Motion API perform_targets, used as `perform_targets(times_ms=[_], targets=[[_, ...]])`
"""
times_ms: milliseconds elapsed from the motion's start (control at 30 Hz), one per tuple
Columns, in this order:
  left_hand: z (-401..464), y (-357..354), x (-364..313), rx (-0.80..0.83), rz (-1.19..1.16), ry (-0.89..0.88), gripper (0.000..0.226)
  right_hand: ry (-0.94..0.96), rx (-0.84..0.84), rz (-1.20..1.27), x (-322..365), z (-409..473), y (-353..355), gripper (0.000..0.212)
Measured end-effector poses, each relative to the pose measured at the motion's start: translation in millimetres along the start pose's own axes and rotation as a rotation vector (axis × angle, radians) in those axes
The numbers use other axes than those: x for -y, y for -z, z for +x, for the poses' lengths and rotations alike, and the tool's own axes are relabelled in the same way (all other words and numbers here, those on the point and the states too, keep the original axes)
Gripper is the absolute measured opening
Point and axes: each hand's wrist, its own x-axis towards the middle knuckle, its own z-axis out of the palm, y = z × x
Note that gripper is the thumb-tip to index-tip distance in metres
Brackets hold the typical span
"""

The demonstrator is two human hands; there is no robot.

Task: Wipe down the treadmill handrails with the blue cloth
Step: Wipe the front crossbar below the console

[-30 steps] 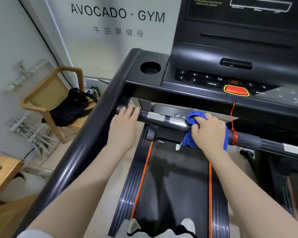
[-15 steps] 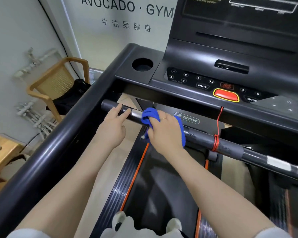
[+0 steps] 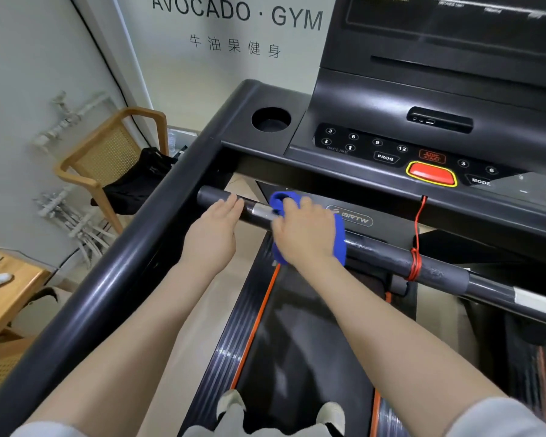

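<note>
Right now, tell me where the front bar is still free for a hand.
Free: the stretch of front bar between the blue cloth and the red cord, and past the cord. Crowded: the left end, where the left hand and right hand sit close together.

Single head view, looking forward and down, close over treadmill crossbar (image 3: 391,257) and console (image 3: 391,127)

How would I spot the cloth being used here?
Find the treadmill console, then the black crossbar below it. The blue cloth is wrapped over the bar under the right hand, the only bright blue thing there.
</note>
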Motion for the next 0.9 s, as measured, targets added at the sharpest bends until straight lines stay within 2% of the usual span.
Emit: perform_targets(times_ms=[133, 267, 333, 400, 500, 600, 733, 800, 900], targets=[[19.1, 16.7, 17.4, 0.109, 0.028, 0.023, 0.066, 0.059, 0.037, -0.046, 63.7, 6.1, -14.6, 0.019], [38.2, 30.4, 41.0, 0.196, 0.108, -0.168, 0.061, 0.16, -0.002, 0.045, 41.4, 15.3, -8.6, 0.03], [46.7, 33.6, 53.0, 0.188, 0.27, -0.26, 0.053, 0.048, -0.043, 0.021, 12.7, 11.2, -3.3, 0.041], [53.4, 37.1, 66.5, 0.187, 0.339, -0.26, 0.049, -0.088, -0.11, -0.013, -8.0, 0.0, 0.5, 0.052], [59.2, 32.6, 81.7, 0.14, 0.239, -0.271, 0.047, -0.199, -0.099, -0.05, -10.6, -5.4, -1.3, 0.033], [64.9, 23.7, 85.3, 0.109, 0.025, -0.24, 0.043, -0.254, -0.102, 0.01, 12.7, 6.1, -1.0, 0.027], [66.2, 23.2, 85.1, 0.089, 0.015, -0.276, 0.042, -0.116, -0.12, 0.037, 73.5, 29.2, -21.5, 0.02], [66.0, 24.7, 88.1, 0.083, 0.0, -0.261, 0.037, -0.112, -0.178, 0.023, 101.7, 37.8, -32.3, 0.017], [70.2, 23.0, 91.5, 0.085, 0.024, -0.232, 0.034, -0.087, -0.163, 0.03, 103.3, 44.3, -31.4, 0.016]])
